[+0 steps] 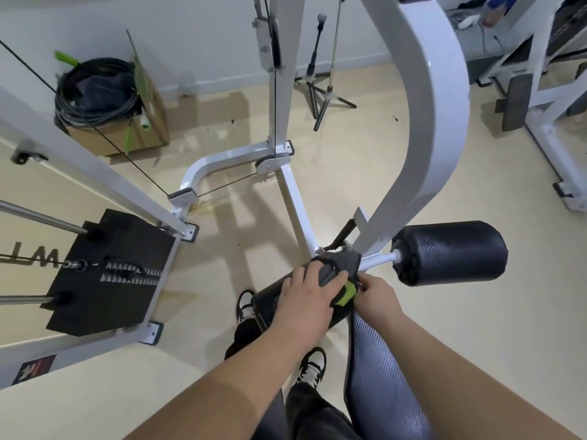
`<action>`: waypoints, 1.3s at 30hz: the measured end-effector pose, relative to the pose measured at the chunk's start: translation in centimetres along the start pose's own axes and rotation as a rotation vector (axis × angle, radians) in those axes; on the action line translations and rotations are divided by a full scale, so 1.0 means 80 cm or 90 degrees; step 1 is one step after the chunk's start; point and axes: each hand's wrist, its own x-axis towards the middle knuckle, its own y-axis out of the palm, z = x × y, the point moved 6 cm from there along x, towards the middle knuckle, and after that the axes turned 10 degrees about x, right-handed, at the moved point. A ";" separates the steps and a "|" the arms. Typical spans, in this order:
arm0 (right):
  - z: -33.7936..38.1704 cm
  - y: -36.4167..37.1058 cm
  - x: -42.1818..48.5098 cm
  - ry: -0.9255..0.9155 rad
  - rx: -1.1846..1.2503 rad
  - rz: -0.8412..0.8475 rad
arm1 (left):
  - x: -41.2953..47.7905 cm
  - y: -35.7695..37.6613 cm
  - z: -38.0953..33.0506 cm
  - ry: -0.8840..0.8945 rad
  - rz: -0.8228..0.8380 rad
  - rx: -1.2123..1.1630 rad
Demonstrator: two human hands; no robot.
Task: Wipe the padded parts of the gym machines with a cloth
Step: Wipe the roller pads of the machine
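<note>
Gym floor (247, 217) beneath a white machine (425, 122): left hand (305, 293) fingers grip a cloth (336, 269) on one roller pad (265, 301), right hand (378, 296) fingers pinch its edge, and the other pad (451, 252) probably awaits wiping.

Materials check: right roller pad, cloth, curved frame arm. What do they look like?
roller pad: black vinyl-like cover, slight sheen, carbon-weave emboss; probably foam inside. cloth: soft grey fabric, green trim, likely microfibre. frame arm: glossy white painted metal, sharp highlights.
</note>
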 end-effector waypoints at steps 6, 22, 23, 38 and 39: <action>-0.006 -0.002 -0.001 0.006 0.057 0.026 | -0.090 0.012 0.071 -0.116 0.006 -0.019; -0.039 -0.006 -0.011 0.082 0.037 0.066 | -0.057 0.000 0.055 -0.169 0.028 -0.028; -0.036 -0.008 -0.011 0.092 0.036 0.080 | -0.071 0.002 0.068 -0.211 0.030 -0.033; 0.003 0.003 0.010 0.005 -0.025 0.023 | -0.010 -0.018 0.022 -0.109 0.014 0.004; 0.001 0.002 0.011 0.007 -0.011 0.028 | 0.010 -0.020 0.013 -0.091 0.016 0.002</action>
